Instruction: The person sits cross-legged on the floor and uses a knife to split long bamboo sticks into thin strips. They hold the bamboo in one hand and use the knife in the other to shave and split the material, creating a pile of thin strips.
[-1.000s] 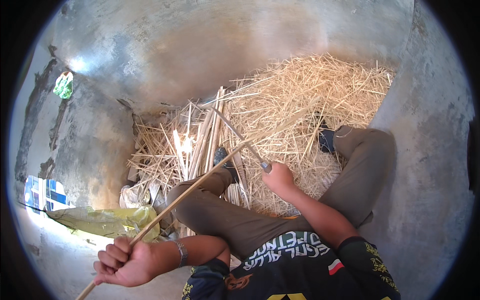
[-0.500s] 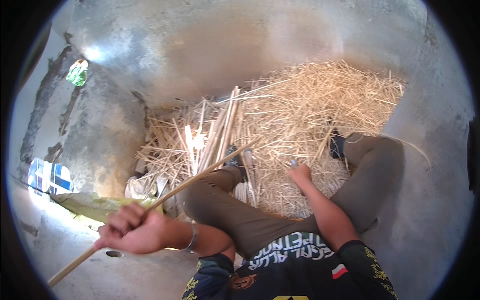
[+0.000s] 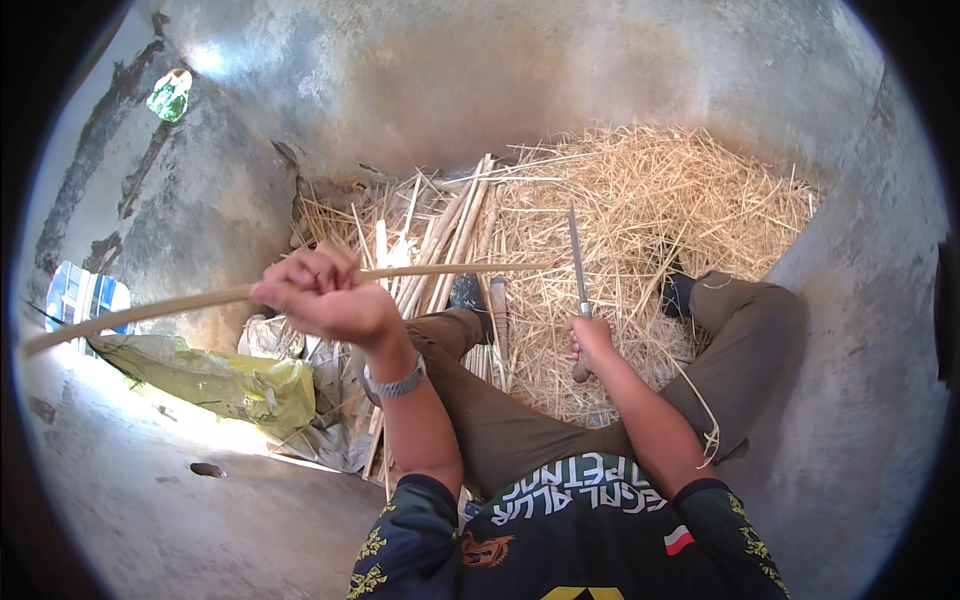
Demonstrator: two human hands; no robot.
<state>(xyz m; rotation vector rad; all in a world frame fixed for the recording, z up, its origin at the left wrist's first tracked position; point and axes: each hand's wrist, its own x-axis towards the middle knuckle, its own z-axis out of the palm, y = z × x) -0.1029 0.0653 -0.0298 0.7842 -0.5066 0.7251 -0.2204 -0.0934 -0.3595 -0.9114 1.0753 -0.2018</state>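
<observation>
- Left grip [image 3: 325,293] curled tight round the strip [image 3: 450,269], which runs out both sides.
- Right grip [image 3: 592,341] wrapped round the knife [image 3: 577,258] by its handle [image 3: 581,373].
- Strip's right end near the knife; contact hard to tell.
- Shavings [image 3: 690,190] lie below.

The back wall [image 3: 500,75] is bare cement, mottled grey with a brownish stain. Left of the back wall, weathered grey walling [image 3: 225,215] carries dark streaks [image 3: 103,252], a small hole [image 3: 170,95] showing green and a larger, bright opening [image 3: 88,290] showing blue and white. Right of the back wall stands a plain grey side wall [image 3: 860,270].
</observation>
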